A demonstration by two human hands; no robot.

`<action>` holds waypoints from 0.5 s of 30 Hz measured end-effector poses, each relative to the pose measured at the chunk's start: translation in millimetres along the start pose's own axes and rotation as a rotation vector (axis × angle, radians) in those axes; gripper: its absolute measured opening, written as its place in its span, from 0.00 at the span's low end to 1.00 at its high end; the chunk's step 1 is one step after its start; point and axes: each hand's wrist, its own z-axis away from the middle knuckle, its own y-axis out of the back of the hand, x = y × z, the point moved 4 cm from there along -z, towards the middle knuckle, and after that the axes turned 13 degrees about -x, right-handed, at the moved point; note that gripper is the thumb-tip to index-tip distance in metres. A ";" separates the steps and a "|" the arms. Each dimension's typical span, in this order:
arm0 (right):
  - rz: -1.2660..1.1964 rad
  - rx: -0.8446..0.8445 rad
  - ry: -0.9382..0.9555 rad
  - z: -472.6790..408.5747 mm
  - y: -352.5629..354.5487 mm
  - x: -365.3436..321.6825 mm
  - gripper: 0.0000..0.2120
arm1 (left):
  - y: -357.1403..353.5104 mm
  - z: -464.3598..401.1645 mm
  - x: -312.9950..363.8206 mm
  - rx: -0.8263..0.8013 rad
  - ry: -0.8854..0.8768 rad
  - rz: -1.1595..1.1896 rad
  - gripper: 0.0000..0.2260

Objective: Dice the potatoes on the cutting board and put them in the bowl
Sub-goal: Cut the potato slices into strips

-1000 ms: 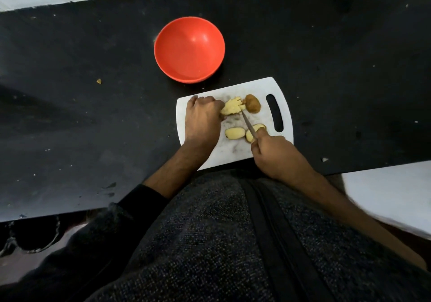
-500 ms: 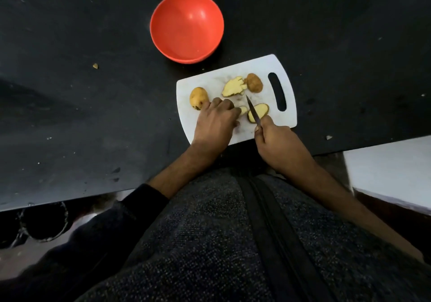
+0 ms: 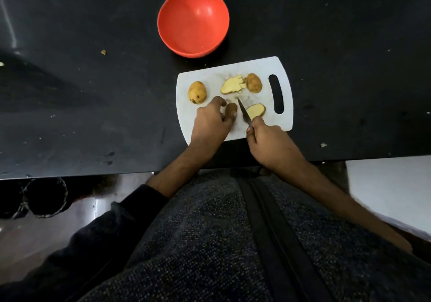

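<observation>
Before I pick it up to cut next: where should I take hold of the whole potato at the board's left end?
Pinch the whole potato across its narrow middle, coming from above; it lies flat, long axis running away from you, both sides clear.

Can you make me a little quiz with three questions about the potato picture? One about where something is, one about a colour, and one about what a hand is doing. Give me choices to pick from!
1. Where is the whole potato?
A. on the left part of the cutting board
B. inside the bowl
C. on the black counter

2. What colour is the bowl?
A. blue
B. red
C. white

3. What is the right hand doing?
A. resting flat and open
B. lifting the bowl
C. holding a knife

Answers:
1. A, the whole potato sits on the board's left side, away from the handle slot.
2. B, the bowl is red, and nothing is in it yet.
3. C, the fingers curl round the knife's handle, with the blade pointing at the cut pieces; the left hand holds a potato piece beside it.
</observation>
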 end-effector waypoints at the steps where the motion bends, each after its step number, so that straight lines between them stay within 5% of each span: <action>1: -0.005 -0.002 0.005 -0.4 -1.5 0.2 0.10 | -1.3 0.9 -0.2 -0.005 0.003 -0.018 0.17; 8: -0.022 -0.007 -0.004 -4.9 -7.2 4.1 0.10 | 2.0 5.1 13.5 0.021 -0.064 -0.313 0.19; 15: -0.055 -0.015 -0.012 -6.2 -6.9 1.4 0.10 | 1.1 -2.3 23.4 0.009 -0.065 -0.353 0.09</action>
